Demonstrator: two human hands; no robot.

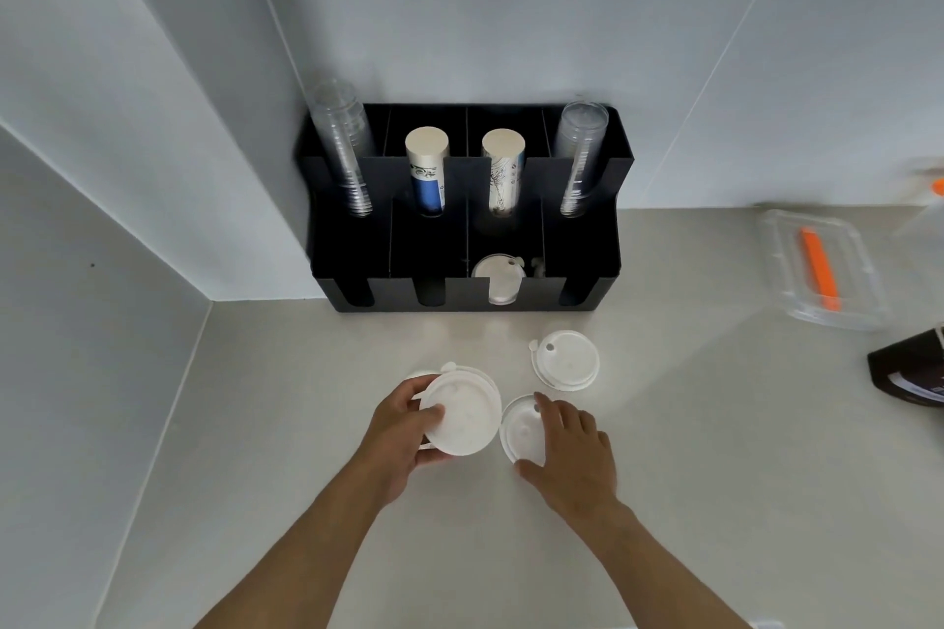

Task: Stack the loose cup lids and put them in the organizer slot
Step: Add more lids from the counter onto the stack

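Two hands at work on loose white cup lids, on a pale counter in front of a black organizer.

Left hand (403, 429) grips a small stack of lids (462, 416), thumb across the top face and fingers curled under the rim, the stack tilted and raised off the counter (255, 424). Right hand (572, 450) lies spread over a single lid (521, 429) flat on the counter, fingertips and thumb at its edges; whether it has closed on the lid I cannot tell. A third lid (567, 360) lies alone just beyond, touched by neither hand. Organizer (357, 240) stands against the wall; its third front slot from the left already holds lids (498, 273). Rear slots carry two clear cup stacks and two paper cup stacks. At far right: a clear tray (781, 271) with an orange item inside.
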